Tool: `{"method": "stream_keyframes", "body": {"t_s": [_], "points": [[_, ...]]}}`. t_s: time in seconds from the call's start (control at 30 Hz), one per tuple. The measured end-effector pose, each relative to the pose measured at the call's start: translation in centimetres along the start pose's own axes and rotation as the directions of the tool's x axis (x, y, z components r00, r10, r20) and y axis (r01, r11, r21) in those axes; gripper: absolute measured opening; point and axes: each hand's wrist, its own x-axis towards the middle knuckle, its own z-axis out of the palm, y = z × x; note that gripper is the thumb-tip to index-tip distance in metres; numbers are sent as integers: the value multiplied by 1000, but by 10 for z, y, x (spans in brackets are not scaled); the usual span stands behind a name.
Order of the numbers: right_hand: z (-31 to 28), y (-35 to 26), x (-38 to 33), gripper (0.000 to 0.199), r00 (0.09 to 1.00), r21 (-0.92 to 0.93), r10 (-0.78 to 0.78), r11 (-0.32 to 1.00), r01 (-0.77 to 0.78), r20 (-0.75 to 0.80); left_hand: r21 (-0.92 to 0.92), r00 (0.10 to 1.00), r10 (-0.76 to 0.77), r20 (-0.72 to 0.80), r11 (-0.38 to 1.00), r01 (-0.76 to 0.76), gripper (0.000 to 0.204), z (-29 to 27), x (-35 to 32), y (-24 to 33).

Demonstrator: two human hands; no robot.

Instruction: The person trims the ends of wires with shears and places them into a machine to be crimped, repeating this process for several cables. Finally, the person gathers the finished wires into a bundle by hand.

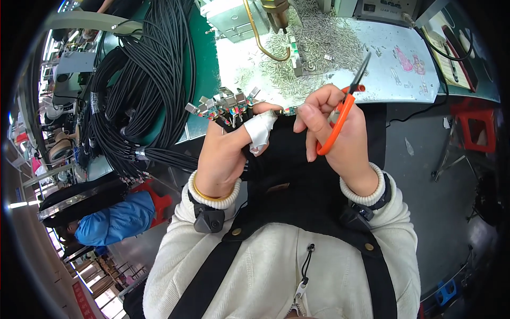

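Observation:
My left hand (219,157), its thumb wrapped in white tape (259,131), is closed around a bunch of black cables. Metal connectors (229,100) with coloured wires fan out above that hand. One cable end (289,110) with a small green-and-metal connector sticks out past the taped thumb toward my right fingers. In my right hand (345,138) are orange-handled scissors (338,127), hooked in the palm with the dark blades pointing up and away. The right thumb and index finger pinch close to that cable end; whether they touch it is hard to tell.
Many small metal pieces (324,40) are heaped on a white sheet (396,87) under a bench machine (234,21) with a bent brass tube (260,45). Coiled black cables (119,80) cover the green bench at left. A red stool (475,130) stands right; a person in blue (119,218) sits left.

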Motion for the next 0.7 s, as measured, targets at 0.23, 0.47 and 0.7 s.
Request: {"method": "stream_keyframes", "body": {"t_s": [0.23, 0.47, 0.7], "points": [[5, 16, -2, 13, 963, -304, -257, 926, 223, -76, 163, 961, 206, -184, 971, -177, 19, 16, -8, -9], [5, 12, 5, 14, 983, -101, -122, 989, 109, -134, 357, 882, 426, -202, 870, -338, 17, 19, 3, -20], [-7, -2, 31, 15, 973, -202, -123, 976, 83, -196, 85, 988, 62, -141, 995, -50, 15, 9, 51, 0]]}}
